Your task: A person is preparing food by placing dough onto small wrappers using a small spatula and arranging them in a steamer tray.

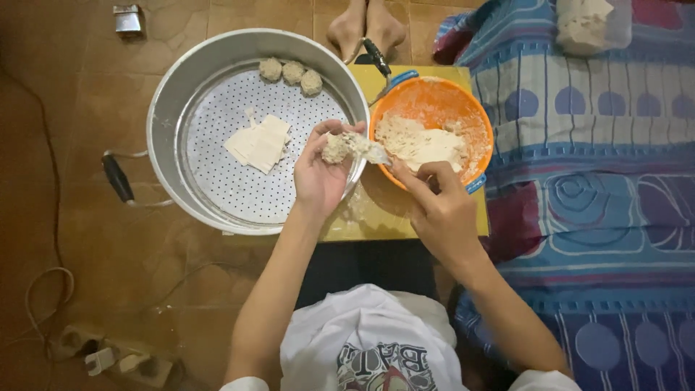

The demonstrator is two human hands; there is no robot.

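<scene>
My left hand (318, 170) cups a small dumpling wrapper with pale filling (337, 148), held over the right rim of the steamer tray (217, 195). My right hand (438, 206) grips a spoon (373, 150) whose tip presses filling into that dumpling. Just right of the spoon stands an orange bowl (463, 108) of pale minced filling (420, 141). Three shaped dumplings (291, 72) sit at the far side of the perforated tray, and a small stack of square wrappers (258, 143) lies at its middle.
The bowl rests on a yellow board (376, 217) over a brown tiled floor. A blue patterned cloth (594, 181) covers the right side. Another person's bare feet (365, 25) are at the top. A power strip and cables (108, 355) lie bottom left.
</scene>
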